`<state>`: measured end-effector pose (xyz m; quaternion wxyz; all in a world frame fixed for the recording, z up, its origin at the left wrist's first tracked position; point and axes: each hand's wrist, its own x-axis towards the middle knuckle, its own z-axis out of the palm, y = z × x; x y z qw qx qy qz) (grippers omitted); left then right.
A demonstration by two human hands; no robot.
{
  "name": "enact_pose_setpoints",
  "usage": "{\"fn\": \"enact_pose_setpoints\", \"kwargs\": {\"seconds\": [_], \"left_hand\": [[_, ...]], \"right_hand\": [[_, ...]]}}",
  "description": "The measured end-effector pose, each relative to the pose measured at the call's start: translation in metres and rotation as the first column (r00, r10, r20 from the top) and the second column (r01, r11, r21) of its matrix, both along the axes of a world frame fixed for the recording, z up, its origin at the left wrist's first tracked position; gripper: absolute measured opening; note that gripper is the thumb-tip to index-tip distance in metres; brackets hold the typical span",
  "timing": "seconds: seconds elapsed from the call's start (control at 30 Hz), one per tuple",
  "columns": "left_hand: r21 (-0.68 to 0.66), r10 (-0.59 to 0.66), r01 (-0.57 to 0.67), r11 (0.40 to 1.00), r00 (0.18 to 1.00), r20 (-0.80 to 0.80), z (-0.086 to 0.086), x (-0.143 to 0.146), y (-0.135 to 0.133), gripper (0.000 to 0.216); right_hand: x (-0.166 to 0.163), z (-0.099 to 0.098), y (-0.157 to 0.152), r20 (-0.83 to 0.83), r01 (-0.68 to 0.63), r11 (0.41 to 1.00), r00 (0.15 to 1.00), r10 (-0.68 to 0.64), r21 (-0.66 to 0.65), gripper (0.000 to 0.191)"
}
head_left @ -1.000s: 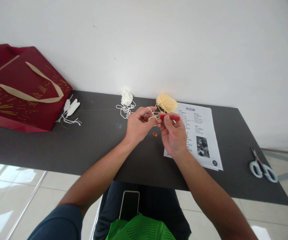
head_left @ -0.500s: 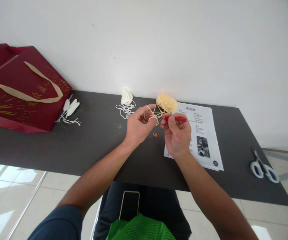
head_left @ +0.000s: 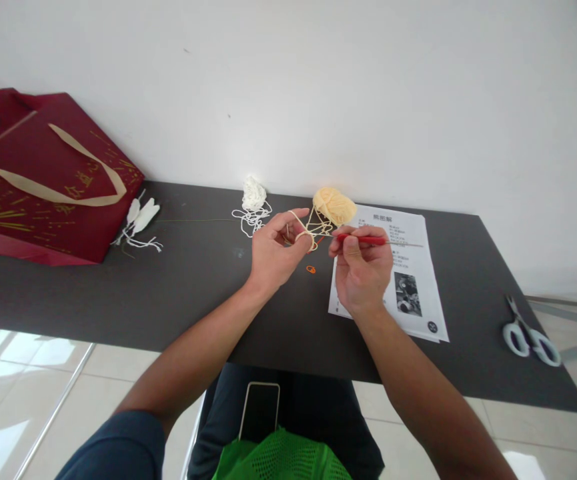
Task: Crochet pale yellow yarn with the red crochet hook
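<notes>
Above the dark table (head_left: 198, 287), my left hand (head_left: 274, 252) pinches a small ring of pale yellow crochet work (head_left: 305, 237), with yarn looped over its fingers. My right hand (head_left: 361, 270) grips a red-handled crochet hook (head_left: 361, 239) whose tip points left at that ring. The strand runs back to a pale yellow yarn ball (head_left: 334, 205) lying just behind both hands.
A printed instruction sheet (head_left: 408, 273) lies under my right hand. A small orange marker (head_left: 311, 269), white yarn (head_left: 253, 198), white crochet pieces (head_left: 141, 217), a dark red gift bag (head_left: 43, 177) and scissors (head_left: 531, 339) lie about. A phone (head_left: 260, 410) and green mesh (head_left: 281, 457) rest on my lap.
My right hand has drawn the hook to the right, away from the left hand, stretching the yarn between them. The left hand stays put.
</notes>
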<state>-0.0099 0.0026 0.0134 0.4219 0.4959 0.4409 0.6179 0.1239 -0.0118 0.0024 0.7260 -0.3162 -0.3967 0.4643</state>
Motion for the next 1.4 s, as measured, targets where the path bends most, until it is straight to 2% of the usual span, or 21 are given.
{"fn": "enact_pose_setpoints", "kwargs": {"seconds": [0.2,0.5,0.8,1.03,1.17,1.3,1.4], "left_hand": [[-0.012,0.005,-0.005,1.0,1.0,0.011,0.0,0.0,0.0,0.038],[0.005,0.023,-0.023,1.0,1.0,-0.005,-0.002,0.0,0.0,0.034],[0.056,0.18,-0.177,0.983,0.981,-0.067,-0.006,0.0,-0.002,0.026],[0.077,0.28,-0.27,0.96,0.944,-0.176,-0.008,0.0,-0.001,0.026],[0.109,0.299,-0.282,0.953,0.931,-0.207,-0.009,0.0,-0.001,0.028],[0.102,0.278,-0.264,0.959,0.948,-0.157,-0.01,0.003,-0.002,0.028],[0.073,0.255,-0.247,0.966,0.959,-0.122,-0.011,0.005,-0.002,0.028]], "right_hand": [[0.001,-0.002,0.0,0.06,0.021,0.999,0.998,-0.023,0.025,0.022],[-0.004,-0.003,-0.002,0.067,0.031,0.995,0.997,-0.037,0.092,0.016],[-0.008,-0.005,-0.013,0.282,0.133,0.975,0.942,-0.181,0.179,0.008],[-0.007,-0.007,-0.015,0.398,0.121,0.963,0.892,-0.212,0.242,0.01],[-0.007,-0.005,-0.013,0.323,0.115,0.976,0.931,-0.171,0.187,0.008],[-0.005,-0.004,-0.005,0.148,0.086,0.992,0.984,-0.1,0.095,0.01],[-0.005,-0.005,-0.001,0.106,0.068,0.995,0.992,-0.076,0.071,0.011]]}}
